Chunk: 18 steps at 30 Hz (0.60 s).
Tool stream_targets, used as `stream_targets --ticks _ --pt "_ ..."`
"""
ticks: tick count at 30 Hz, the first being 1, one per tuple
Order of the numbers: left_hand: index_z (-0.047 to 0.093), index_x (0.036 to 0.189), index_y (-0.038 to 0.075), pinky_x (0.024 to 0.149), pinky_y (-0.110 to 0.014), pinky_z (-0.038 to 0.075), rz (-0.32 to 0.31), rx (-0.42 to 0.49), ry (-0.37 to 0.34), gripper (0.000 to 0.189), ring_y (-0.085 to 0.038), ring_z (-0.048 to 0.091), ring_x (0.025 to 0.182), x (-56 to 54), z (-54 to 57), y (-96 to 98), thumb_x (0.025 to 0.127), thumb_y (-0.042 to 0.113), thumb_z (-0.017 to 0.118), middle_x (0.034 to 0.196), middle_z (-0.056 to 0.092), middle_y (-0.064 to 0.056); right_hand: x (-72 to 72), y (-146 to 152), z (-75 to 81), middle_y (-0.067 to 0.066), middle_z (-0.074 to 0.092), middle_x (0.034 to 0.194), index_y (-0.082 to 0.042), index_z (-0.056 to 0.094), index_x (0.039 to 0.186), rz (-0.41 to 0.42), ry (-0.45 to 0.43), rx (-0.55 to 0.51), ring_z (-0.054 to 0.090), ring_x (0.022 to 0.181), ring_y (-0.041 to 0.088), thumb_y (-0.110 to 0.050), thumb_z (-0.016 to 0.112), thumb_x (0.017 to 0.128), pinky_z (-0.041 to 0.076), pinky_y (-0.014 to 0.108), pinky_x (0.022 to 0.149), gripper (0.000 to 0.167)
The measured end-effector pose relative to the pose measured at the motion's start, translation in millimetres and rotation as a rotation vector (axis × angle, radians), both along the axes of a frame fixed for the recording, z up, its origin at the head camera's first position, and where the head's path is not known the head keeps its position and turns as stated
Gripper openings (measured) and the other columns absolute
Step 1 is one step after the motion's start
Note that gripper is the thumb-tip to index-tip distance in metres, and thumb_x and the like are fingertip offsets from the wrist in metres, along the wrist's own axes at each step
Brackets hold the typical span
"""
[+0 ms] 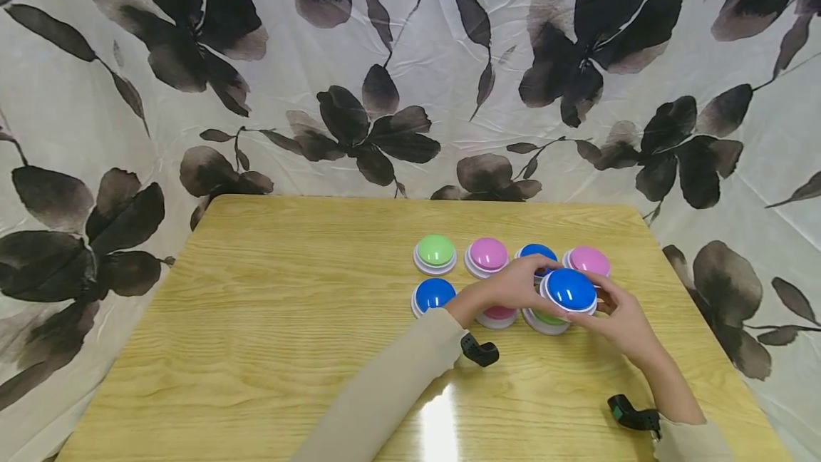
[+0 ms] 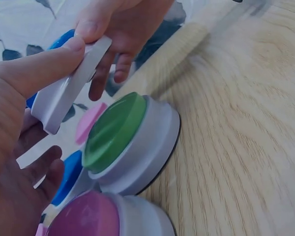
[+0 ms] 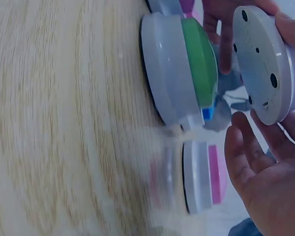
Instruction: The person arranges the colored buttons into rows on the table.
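Both my hands hold one round push button [image 1: 571, 289] with a blue dome and a white base, raised above the others. My left hand [image 1: 509, 285] grips its left side and my right hand [image 1: 618, 316] its right side, thumbs on the near edge. In the right wrist view the white underside [image 3: 258, 64] shows, with several dark holes. Below it on the table lies a green button [image 2: 115, 130], partly hidden in the head view. Left of that, my left wrist partly covers a pink button [image 1: 499, 315].
Behind the hands stand a green button [image 1: 435, 251], a pink one [image 1: 488, 254], a blue one [image 1: 536, 252] and another pink one [image 1: 589, 260]. Another blue button [image 1: 434, 293] sits at the left of the near row. The wooden table [image 1: 256, 334] ends at a flowered cloth [image 1: 398, 41].
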<state>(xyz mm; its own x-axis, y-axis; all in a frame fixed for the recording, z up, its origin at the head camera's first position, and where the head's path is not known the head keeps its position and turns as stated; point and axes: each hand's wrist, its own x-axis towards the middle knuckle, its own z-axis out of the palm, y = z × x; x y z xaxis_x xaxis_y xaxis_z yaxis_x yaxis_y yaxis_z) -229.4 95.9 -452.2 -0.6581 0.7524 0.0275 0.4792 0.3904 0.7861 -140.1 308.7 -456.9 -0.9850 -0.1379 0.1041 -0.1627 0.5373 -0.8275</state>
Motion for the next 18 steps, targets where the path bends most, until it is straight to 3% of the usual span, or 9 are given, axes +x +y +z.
stream_targets --ticks 13,18 --pt "0.050 0.141 0.020 0.096 -0.020 0.041 -0.017 -0.056 0.016 0.084 -0.006 0.047 0.122 -13.4 -4.9 40.3 0.070 0.047 0.085 0.135 0.052 0.010 1.1 30.4 -1.3 0.022 0.043 0.139 0.000 0.034 0.148 -0.032 -0.063 -0.023 0.046 0.108 0.004 -0.016 0.074 0.088 0.045 0.011 0.081 0.074" --pt "0.048 0.142 0.017 0.093 -0.018 0.041 -0.031 -0.092 -0.004 0.086 -0.006 0.048 0.119 -12.8 -4.2 51.1 0.070 0.044 0.086 0.134 0.052 0.010 0.7 40.0 -8.1 0.022 0.042 0.140 -0.001 0.033 0.149 -0.051 -0.087 -0.012 0.045 0.109 0.009 -0.018 0.074 0.088 0.045 0.011 0.080 0.075"
